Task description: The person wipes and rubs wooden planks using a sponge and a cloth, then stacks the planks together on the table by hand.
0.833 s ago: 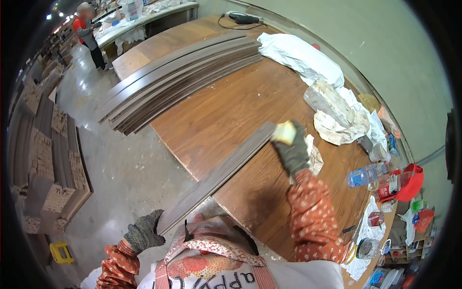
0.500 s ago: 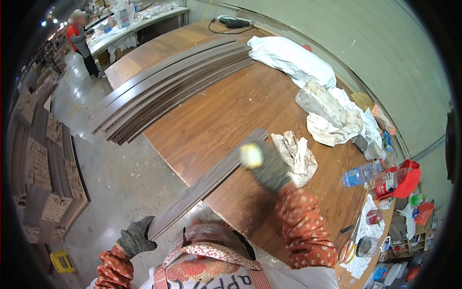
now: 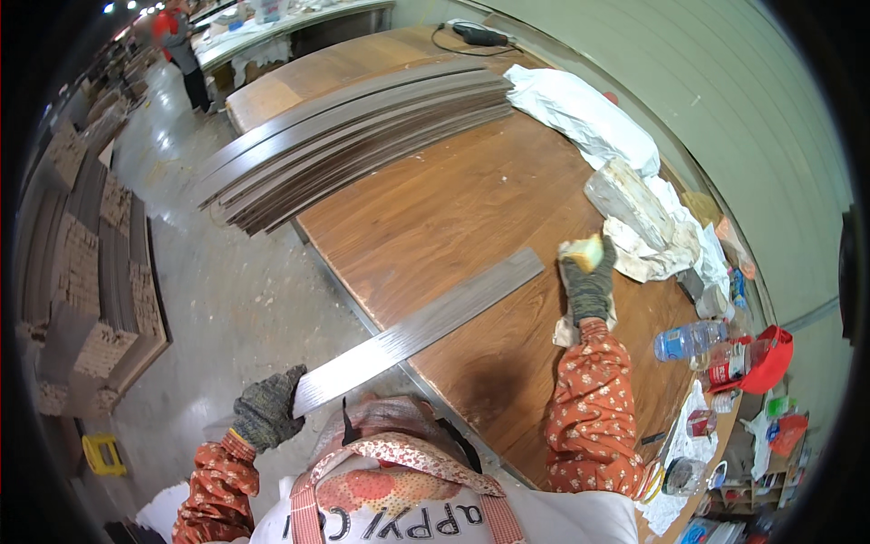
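My left hand (image 3: 263, 412), in a dark grey knit glove, grips the near end of a narrow grey wood-grain plank (image 3: 421, 331). The plank's near part juts past the table edge, and its far end lies over the brown wooden table (image 3: 471, 199). To the right of that far end, my right hand (image 3: 591, 288), gloved alike, closes round a small pale yellow and white pad (image 3: 583, 254) whose exact kind I cannot make out. Beneath this hand shows part of a crumpled off-white cloth (image 3: 566, 332), mostly covered by the glove and wrist.
A stack of similar planks (image 3: 362, 136) lies across the far left. A wrapped block (image 3: 630, 204), a white bag (image 3: 589, 122), plastic bottles (image 3: 689, 341) and a red cap (image 3: 772, 358) line the right side. A corded power tool (image 3: 478, 36) sits at the back. Another person (image 3: 186, 54) stands far left.
My right hand has moved right, off the plank and onto the cloth, still holding the pad. The plank has been turned so its broad, shiny face shows. The whole view has shifted slightly.
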`<act>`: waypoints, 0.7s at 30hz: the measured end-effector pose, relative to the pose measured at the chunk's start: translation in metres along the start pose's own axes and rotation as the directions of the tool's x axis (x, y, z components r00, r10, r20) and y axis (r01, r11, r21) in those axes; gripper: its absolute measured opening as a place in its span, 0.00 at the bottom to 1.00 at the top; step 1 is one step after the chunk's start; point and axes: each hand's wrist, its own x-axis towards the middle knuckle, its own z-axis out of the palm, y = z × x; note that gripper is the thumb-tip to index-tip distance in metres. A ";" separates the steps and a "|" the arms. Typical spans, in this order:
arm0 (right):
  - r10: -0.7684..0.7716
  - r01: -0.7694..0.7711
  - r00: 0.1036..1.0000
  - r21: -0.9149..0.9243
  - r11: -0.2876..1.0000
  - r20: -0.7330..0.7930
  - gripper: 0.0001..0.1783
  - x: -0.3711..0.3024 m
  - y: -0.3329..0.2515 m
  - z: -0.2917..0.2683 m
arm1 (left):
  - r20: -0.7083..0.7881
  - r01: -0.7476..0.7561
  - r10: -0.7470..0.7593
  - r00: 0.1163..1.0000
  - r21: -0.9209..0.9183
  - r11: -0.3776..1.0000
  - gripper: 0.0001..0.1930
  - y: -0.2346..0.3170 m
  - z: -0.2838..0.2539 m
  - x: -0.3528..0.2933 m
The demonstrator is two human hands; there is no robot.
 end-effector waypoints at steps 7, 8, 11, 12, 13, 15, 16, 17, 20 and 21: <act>-0.057 -0.013 0.901 0.158 0.987 0.430 0.35 -0.072 -0.167 0.051 | -0.337 0.033 0.099 0.936 0.363 0.931 0.35 0.001 0.008 -0.006; -0.154 0.018 0.781 0.225 0.974 0.605 0.35 -0.092 -0.195 0.065 | -0.368 0.046 0.106 0.924 0.381 0.924 0.34 0.004 0.006 -0.007; -0.484 0.368 0.524 0.327 0.871 0.700 0.35 -0.160 -0.246 0.104 | -0.448 0.061 0.149 0.881 0.422 0.905 0.33 0.004 0.015 -0.006; -0.453 0.400 0.443 0.281 0.872 0.774 0.36 -0.174 -0.253 0.114 | -0.499 0.075 0.168 0.850 0.432 0.899 0.34 -0.003 0.026 -0.003; -0.448 0.401 0.452 0.272 0.875 0.771 0.36 -0.174 -0.251 0.115 | -0.543 0.053 0.260 0.799 0.494 0.868 0.34 -0.016 0.035 -0.005; -0.455 0.585 0.424 0.147 0.798 0.783 0.33 -0.166 -0.246 0.115 | -0.550 0.094 0.234 0.802 0.503 0.859 0.33 -0.016 0.031 -0.012; -0.131 0.370 0.524 -0.086 0.925 0.842 0.29 -0.158 -0.243 0.111 | -0.561 0.142 0.200 0.804 0.506 0.851 0.33 -0.017 0.031 -0.014; -0.398 0.453 0.641 0.094 0.886 0.657 0.23 -0.150 -0.185 0.113 | -0.575 0.181 0.155 0.804 0.483 0.857 0.32 -0.022 0.034 -0.017; -0.080 0.240 0.792 -0.188 0.952 0.606 0.31 -0.076 -0.168 0.062 | -0.614 0.200 0.127 0.779 0.435 0.878 0.32 -0.051 0.049 -0.031; -0.019 0.204 0.876 -0.335 0.920 0.482 0.35 -0.057 -0.131 0.048 | -0.608 0.184 0.120 0.785 0.414 0.892 0.31 -0.049 0.048 -0.028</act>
